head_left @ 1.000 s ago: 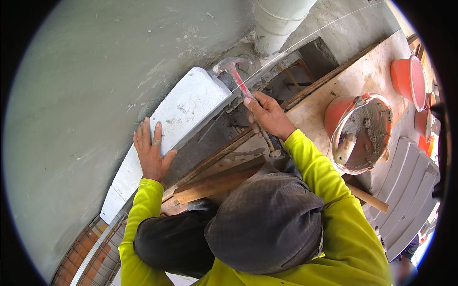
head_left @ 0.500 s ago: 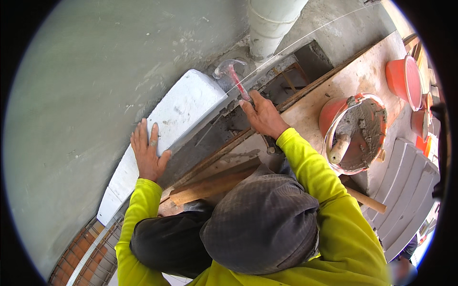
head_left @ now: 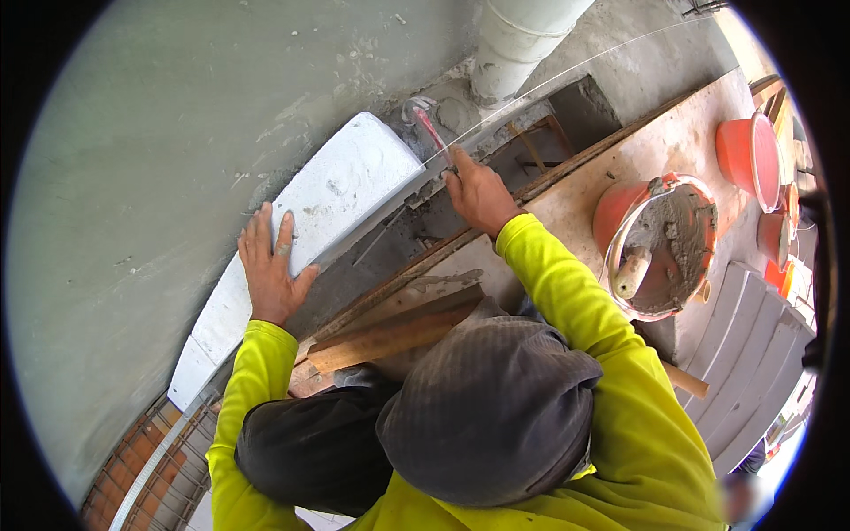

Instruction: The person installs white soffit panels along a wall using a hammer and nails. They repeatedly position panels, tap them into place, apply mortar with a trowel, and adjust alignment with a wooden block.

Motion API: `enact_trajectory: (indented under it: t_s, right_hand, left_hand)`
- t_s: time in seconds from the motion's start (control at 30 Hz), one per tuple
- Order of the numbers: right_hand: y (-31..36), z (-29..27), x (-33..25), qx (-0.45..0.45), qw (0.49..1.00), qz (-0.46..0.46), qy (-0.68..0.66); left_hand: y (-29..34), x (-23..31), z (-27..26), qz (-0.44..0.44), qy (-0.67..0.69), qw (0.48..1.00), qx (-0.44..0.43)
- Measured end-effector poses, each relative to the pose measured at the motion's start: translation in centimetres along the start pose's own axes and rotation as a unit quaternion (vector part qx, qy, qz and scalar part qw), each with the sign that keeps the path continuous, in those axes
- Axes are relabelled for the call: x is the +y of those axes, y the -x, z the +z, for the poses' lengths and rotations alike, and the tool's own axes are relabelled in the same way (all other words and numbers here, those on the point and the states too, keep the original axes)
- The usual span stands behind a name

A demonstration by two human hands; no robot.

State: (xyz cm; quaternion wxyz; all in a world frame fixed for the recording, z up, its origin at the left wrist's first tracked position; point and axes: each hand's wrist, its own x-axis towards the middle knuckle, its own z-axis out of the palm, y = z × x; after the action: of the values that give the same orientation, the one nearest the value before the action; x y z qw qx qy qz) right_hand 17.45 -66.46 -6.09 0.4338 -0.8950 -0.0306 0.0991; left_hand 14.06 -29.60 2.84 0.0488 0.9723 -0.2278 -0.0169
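Observation:
My left hand (head_left: 270,273) lies with spread fingers on a long white block (head_left: 336,190), which rests along the foot of the grey plastered wall. My right hand (head_left: 481,190) is wrapped round the handle of a claw hammer (head_left: 431,129) with a red shaft. The hammer's head is just past the block's far end, partly blurred, close to a patch of wet mortar. Whether the head touches the block I cannot tell. A thin white string (head_left: 549,80) runs tight past the block's far corner.
A white pipe (head_left: 522,44) stands beyond the hammer. An orange bucket (head_left: 611,212) of mortar, with a tool handle in it, sits on the planks to my right, near another orange bucket (head_left: 737,152). Below the block lies an open trench (head_left: 496,168). Steel mesh (head_left: 142,460) is at lower left.
The hammer's head has moved slightly left and up, toward the block's far end, and my right hand has shifted left with it. My left hand remains on the block.

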Motion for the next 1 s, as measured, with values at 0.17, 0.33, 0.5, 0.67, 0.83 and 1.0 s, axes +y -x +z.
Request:
enact_trajectory:
  t_s: [0.17,0.33,0.5,0.67,0.83,1.0]
  right_hand:
    - [0.0,0.3,0.6,-0.047,0.997,0.007,0.067]
    - [-0.2,0.1,0.2,-0.084,0.993,0.042,0.066]
    - [3.8,-3.2,-1.8,-0.038,0.992,0.111,-0.040]
    - [13.5,-7.6,-1.0,-0.064,0.990,0.120,-0.028]
    - [24.0,-10.5,1.0,-0.032,0.979,0.201,0.029]
    - [31.3,-11.6,3.2,0.029,0.949,0.311,0.049]
  left_hand:
    - [-0.1,-0.1,0.1,0.002,-0.006,1.000,0.008]
    - [-0.3,0.1,0.0,0.019,-0.002,0.999,0.029]
    - [-0.1,0.4,-0.1,-0.014,-0.009,1.000,0.001]
    - [-0.1,0.4,-0.1,-0.019,-0.007,1.000,0.002]
    - [-0.3,0.4,0.1,-0.002,0.001,1.000,0.013]
    - [-0.2,0.2,0.0,-0.002,0.003,1.000,0.001]
